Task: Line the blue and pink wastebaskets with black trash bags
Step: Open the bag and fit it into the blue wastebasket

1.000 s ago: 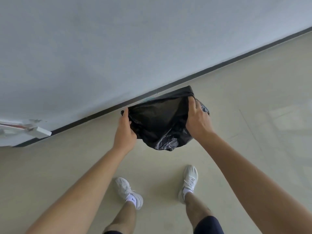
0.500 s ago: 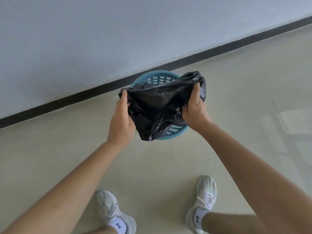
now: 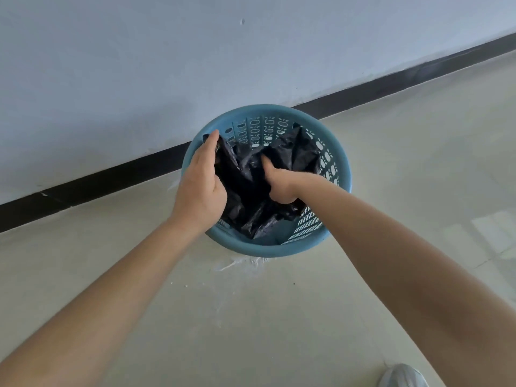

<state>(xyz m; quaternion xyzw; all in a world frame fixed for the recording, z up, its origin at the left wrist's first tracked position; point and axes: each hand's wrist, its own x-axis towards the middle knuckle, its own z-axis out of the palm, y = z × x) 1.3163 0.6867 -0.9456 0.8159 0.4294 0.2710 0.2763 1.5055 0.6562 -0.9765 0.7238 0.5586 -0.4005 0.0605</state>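
A round blue wastebasket with slotted walls stands on the floor against the wall. A crumpled black trash bag lies inside it. My left hand grips the bag's edge at the basket's left rim. My right hand is down inside the basket, fingers pressed into the bag. The far wall of the basket is bare above the bag. No pink wastebasket is in view.
A pale wall with a black baseboard runs behind the basket. The beige floor has white smears in front of the basket. One white shoe shows at the bottom right.
The bag went from held above the basket down into it. My right hand dropped inside the basket; my left hand moved to its left rim. The view came closer.
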